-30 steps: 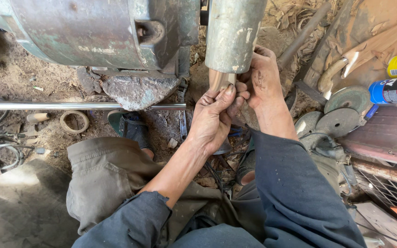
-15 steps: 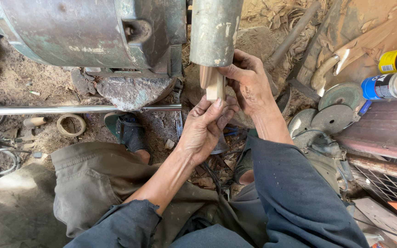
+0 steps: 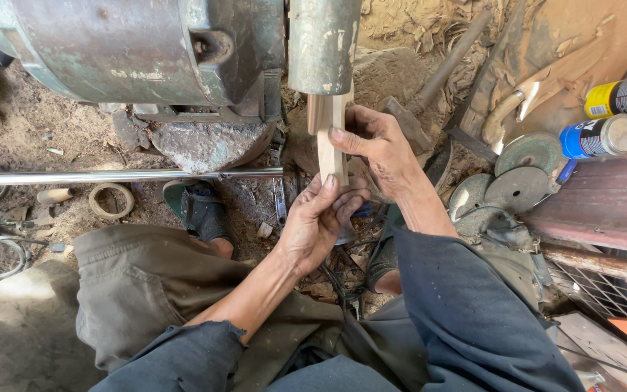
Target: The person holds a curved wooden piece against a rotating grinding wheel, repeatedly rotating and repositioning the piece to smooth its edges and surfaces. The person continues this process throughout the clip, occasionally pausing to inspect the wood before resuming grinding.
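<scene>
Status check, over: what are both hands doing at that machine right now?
Left hand grips wooden stick low. Right hand pinches it near metal cylinder. Steel rod lies apart, nothing in the way.

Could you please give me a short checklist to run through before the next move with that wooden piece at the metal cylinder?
1. Left hand grips the lower end of the wooden piece: ok.
2. Right hand steadies its upper part, thumb across it: ok.
3. Top of the piece meets the metal cylinder: ok; how far inside, cannot tell.
4. Fingers apart from the cylinder's rim: not ok, the right thumb sits just below it.
5. Steel rod lies apart from both hands: ok.
6. Cylinder at rest: cannot tell.
</scene>
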